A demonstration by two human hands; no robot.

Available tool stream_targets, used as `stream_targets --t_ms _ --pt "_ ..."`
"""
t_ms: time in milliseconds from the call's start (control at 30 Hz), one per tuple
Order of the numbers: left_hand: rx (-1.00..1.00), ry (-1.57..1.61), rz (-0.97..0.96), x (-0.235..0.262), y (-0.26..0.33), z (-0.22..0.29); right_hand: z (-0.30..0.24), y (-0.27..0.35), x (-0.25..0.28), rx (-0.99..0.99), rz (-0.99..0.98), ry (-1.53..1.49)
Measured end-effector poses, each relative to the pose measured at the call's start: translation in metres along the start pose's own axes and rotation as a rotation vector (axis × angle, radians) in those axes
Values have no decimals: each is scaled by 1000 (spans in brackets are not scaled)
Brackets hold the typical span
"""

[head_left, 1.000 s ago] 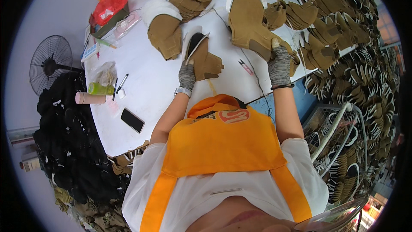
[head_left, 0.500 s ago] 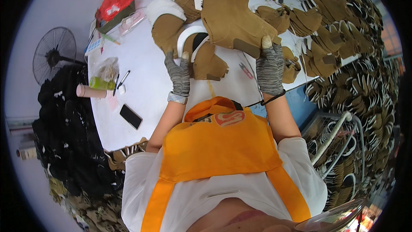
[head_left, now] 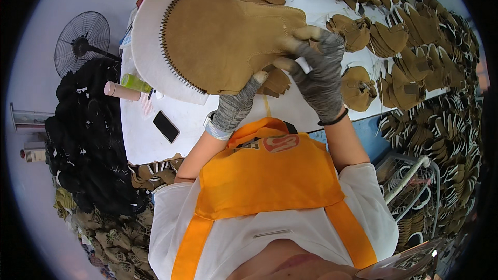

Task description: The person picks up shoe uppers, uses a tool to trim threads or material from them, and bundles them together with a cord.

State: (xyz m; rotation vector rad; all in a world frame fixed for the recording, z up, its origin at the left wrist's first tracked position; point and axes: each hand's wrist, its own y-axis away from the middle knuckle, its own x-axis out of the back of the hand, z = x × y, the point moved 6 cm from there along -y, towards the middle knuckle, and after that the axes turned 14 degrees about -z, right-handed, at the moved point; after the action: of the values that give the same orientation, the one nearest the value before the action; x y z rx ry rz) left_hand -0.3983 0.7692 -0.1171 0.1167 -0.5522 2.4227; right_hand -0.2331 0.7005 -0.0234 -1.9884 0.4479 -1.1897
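A brown suede-like shoe upper (head_left: 228,36) is raised over the table, its wide white edge (head_left: 142,41) pointing left and dark zigzag stitching along the join. My left hand (head_left: 236,106), in a grey knitted glove with bare fingertips, grips its lower edge; the thumb shows and the other fingers are hidden behind it. At the narrow right end, my right hand (head_left: 319,70), gloved alike, has bent fingers with their tips on the brown material. Beneath, part of another brown upper (head_left: 275,83) lies on the white table (head_left: 197,119).
Stacked brown uppers (head_left: 389,39) line the table's right side, with many more hanging beyond. At left are a phone (head_left: 166,126), a pink bottle (head_left: 122,91), a green bottle (head_left: 134,82) and a fan (head_left: 81,45). A wire cart (head_left: 410,181) stands at lower right.
The upper has swung from upright to sideways, its white edge now at left and closer to me. My left hand has moved from the pieces on the table onto its lower edge.
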Motion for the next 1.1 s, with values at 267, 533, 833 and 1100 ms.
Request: stream_targets --t_ms 267,533,833,1100 --pt "47 -99 60 -9 8 -17 40 41 -5 -51 -133 260" --pt "99 -107 160 -28 13 -23 193 183 -26 -753 -395 10" --pt "146 -159 106 -43 21 -27 214 298 -148 -978 -1004 369" --pt "157 -267 164 -39 34 -41 236 304 -153 -951 -934 301"
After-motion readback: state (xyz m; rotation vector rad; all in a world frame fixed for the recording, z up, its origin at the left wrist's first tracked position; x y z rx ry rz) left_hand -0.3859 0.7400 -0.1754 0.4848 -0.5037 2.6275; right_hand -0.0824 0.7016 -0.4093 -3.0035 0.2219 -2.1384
